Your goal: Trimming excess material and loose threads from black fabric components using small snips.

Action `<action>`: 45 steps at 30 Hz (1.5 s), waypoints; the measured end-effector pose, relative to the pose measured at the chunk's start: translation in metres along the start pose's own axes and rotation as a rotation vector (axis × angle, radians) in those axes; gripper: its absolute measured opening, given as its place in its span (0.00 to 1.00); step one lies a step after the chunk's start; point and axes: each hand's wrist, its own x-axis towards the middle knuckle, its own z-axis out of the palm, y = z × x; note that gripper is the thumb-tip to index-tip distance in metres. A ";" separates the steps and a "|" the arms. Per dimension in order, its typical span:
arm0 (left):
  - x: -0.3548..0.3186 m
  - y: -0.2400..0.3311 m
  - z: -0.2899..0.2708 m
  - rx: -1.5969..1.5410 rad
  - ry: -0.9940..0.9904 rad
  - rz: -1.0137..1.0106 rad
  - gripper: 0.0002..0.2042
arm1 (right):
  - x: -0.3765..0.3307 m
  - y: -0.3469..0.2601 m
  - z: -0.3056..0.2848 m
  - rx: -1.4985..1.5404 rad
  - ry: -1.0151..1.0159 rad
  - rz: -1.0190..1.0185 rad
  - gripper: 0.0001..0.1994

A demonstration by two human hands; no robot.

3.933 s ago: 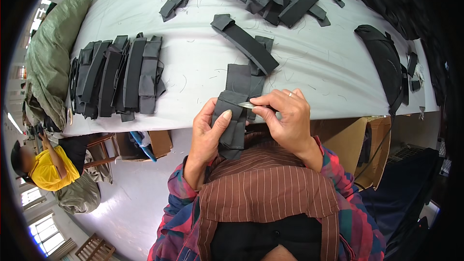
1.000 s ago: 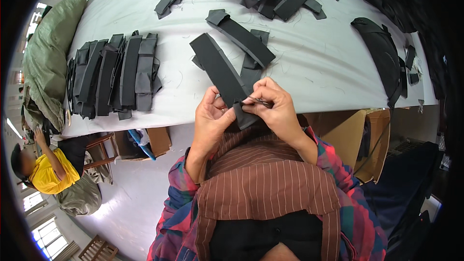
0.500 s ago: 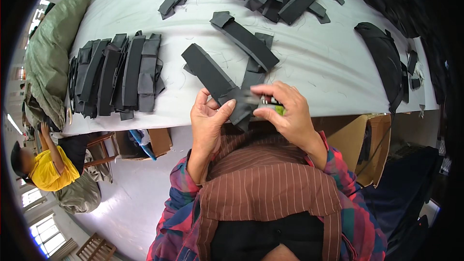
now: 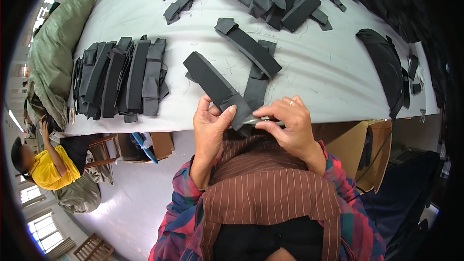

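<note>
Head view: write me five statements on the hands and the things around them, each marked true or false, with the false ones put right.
1. The left hand holds a dark strip. True.
2. The right hand wears a ring. True.
3. The right hand holds no tool. False: it holds a thin metal tool at the strip's near end.
4. The row of strips lies on the table's right side. False: it lies on the left.
5. The co-worker's top is red. False: it is yellow.
</note>
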 end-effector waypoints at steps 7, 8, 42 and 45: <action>-0.023 0.033 0.017 0.065 -0.059 -0.167 0.08 | 0.010 -0.006 -0.005 0.228 -0.010 -0.160 0.14; -0.031 0.049 0.018 0.065 -0.065 -0.176 0.08 | 0.011 -0.013 -0.012 0.224 -0.007 -0.150 0.14; 0.002 0.002 0.008 -0.148 -0.254 -0.168 0.12 | 0.033 0.006 0.003 -0.335 0.139 -0.228 0.10; 0.002 0.002 0.008 -0.133 -0.240 -0.167 0.12 | 0.032 0.009 0.003 -0.341 0.142 -0.233 0.11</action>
